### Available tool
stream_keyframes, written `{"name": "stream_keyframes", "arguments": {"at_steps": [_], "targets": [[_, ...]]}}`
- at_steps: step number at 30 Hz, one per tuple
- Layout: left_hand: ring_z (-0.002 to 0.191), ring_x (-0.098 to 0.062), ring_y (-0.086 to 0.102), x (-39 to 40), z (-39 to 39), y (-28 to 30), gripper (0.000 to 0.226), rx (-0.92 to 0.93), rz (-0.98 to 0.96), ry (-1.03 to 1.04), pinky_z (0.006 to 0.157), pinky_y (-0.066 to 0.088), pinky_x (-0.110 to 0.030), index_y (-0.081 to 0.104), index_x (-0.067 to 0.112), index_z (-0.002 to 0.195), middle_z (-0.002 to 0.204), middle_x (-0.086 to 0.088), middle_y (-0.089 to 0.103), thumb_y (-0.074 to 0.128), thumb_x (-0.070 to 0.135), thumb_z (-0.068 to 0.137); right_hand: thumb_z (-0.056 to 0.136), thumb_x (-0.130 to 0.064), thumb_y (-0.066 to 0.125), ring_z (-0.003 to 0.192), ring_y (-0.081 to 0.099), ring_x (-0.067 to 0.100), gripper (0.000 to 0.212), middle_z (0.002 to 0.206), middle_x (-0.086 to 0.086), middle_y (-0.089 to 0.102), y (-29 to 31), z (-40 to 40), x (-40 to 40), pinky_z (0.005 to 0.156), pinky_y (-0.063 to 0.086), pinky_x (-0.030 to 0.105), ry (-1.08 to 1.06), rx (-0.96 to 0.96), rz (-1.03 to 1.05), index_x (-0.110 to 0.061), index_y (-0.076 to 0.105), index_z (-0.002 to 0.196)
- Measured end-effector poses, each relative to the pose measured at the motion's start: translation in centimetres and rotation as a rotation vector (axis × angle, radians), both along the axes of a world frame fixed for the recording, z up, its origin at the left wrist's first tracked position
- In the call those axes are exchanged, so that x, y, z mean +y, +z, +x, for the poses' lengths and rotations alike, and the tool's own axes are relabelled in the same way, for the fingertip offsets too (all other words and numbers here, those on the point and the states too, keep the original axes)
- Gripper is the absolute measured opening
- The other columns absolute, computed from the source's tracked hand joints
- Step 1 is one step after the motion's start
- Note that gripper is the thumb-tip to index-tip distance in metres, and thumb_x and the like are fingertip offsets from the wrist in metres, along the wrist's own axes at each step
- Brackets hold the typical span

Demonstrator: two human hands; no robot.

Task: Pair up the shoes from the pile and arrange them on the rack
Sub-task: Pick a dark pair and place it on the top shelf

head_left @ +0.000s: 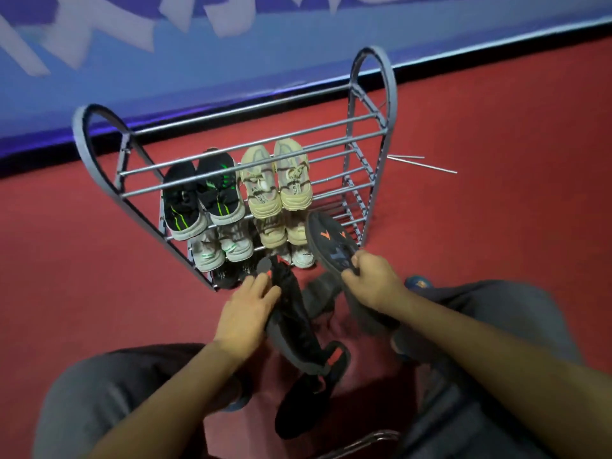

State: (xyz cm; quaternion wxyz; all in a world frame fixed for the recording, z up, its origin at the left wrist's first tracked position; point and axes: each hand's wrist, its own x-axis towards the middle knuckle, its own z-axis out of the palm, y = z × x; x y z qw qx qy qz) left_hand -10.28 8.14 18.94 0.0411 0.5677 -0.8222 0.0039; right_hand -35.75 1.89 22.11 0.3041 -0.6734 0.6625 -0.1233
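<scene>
A grey metal shoe rack [99, 180] stands on the red floor ahead of me. A black pair with green stripes [202, 197] and a beige pair [278, 180] sit on an upper tier, and pale pairs [222, 250] fill the tiers below. My right hand [374, 283] grips a dark shoe with orange marks [328, 241] by its heel, sole up, in front of the rack's right side. My left hand [245, 309] holds a matching black shoe [291, 313] with an orange tab, lying lengthwise between my knees.
Another black shoe [298, 405] lies on the floor near my feet. A blue banner wall [231, 61] runs behind the rack. Loose metal rods [424, 165] lie on the floor right of the rack. My grey-trousered knees frame both sides.
</scene>
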Motion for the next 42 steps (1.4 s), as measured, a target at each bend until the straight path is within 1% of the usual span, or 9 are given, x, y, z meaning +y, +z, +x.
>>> {"name": "stream_keyframes", "arguments": {"at_steps": [3,8,15,19,24,27,34,38,42], "targets": [[0.1,-0.033,0.058,0.0,0.7,1.6,0.042,-0.077,0.106,0.019,0.076,0.05,-0.039,0.058,0.017,0.098,0.108,-0.004,0.057,0.07,0.026,0.058,0.089,-0.024,0.057,0.078,0.055,0.032,0.019,0.079,0.013,0.062,0.5,-1.7,1.6,0.066,0.036,0.034,-0.13,-0.03,0.026,-0.008,0.052,0.08],[0.107,-0.029,0.058,1.8,1.2,0.8,0.051,-0.073,0.305,0.304,0.079,0.048,-0.038,0.049,0.016,0.111,0.114,-0.004,0.053,0.069,0.048,0.077,0.093,-0.025,0.053,0.102,0.062,0.039,0.018,0.1,0.023,0.069,0.5,-3.1,2.9,0.083,0.043,0.036,-0.219,0.016,0.121,-0.01,0.056,0.083],[0.109,-0.031,0.055,-0.2,0.6,-4.1,0.037,-0.104,0.283,0.448,0.071,0.052,-0.043,0.049,0.011,0.117,0.118,-0.009,0.052,0.063,0.012,0.083,0.088,-0.042,0.046,0.128,0.032,0.038,0.029,0.129,0.015,0.042,0.6,-4.0,-0.3,0.107,0.032,0.047,-0.254,0.154,0.175,-0.018,0.059,0.097],[0.124,-0.03,0.054,-0.6,-1.4,-9.5,0.048,-0.208,0.574,0.397,0.095,0.05,-0.041,0.048,0.014,0.135,0.134,-0.009,0.055,0.062,0.022,0.09,0.097,-0.028,0.045,0.126,0.041,0.042,0.033,0.123,0.027,0.058,0.9,-4.9,-4.6,0.1,0.036,0.037,-0.208,0.072,0.197,-0.004,0.059,0.114],[0.127,-0.028,0.054,-3.2,-5.3,-17.2,0.053,-0.157,0.829,0.375,0.103,0.048,-0.038,0.055,0.018,0.133,0.135,-0.007,0.059,0.064,0.04,0.086,0.095,-0.025,0.05,0.114,0.057,0.038,0.016,0.123,0.026,0.061,-2.3,-5.7,-9.0,0.084,0.041,0.033,-0.176,0.1,0.2,-0.009,0.055,0.098],[0.13,-0.033,0.049,-8.1,-8.3,-20.2,0.056,-0.011,0.809,0.441,0.102,0.046,-0.042,0.041,0.01,0.142,0.142,-0.013,0.048,0.054,0.036,0.094,0.094,-0.022,0.049,0.112,0.058,0.04,0.024,0.122,0.026,0.062,-3.7,-5.2,-11.2,0.078,0.037,0.031,-0.122,0.122,0.195,-0.003,0.058,0.106],[0.124,-0.034,0.049,-21.7,-15.8,-25.3,0.055,0.126,0.583,0.388,0.1,0.041,-0.041,0.044,0.007,0.132,0.134,-0.014,0.05,0.061,0.027,0.085,0.091,-0.03,0.049,0.068,0.052,0.033,0.027,0.068,0.006,0.051,-2.1,-7.9,-13.6,0.057,0.031,0.031,-0.116,0.255,0.131,-0.011,0.048,0.072],[0.132,-0.034,0.047,-25.0,-17.2,-29.4,0.112,0.266,0.752,0.448,0.108,0.041,-0.039,0.015,0.01,0.156,0.147,-0.013,0.043,0.082,0.035,0.07,0.092,-0.032,0.049,0.058,0.045,0.019,0.022,0.068,0.003,0.05,-2.0,-8.5,-13.5,0.047,0.027,0.028,-0.115,0.329,0.16,-0.014,0.048,0.079],[0.12,-0.03,0.058,-23.1,-17.2,-28.5,0.083,0.121,0.684,0.217,0.099,0.047,-0.037,0.046,0.022,0.139,0.132,-0.005,0.056,0.082,0.039,0.066,0.092,-0.034,0.05,0.057,0.039,0.023,0.028,0.067,0.001,0.041,-2.6,-7.3,-13.6,0.052,0.028,0.032,-0.103,0.387,0.181,-0.017,0.039,0.073]]}}
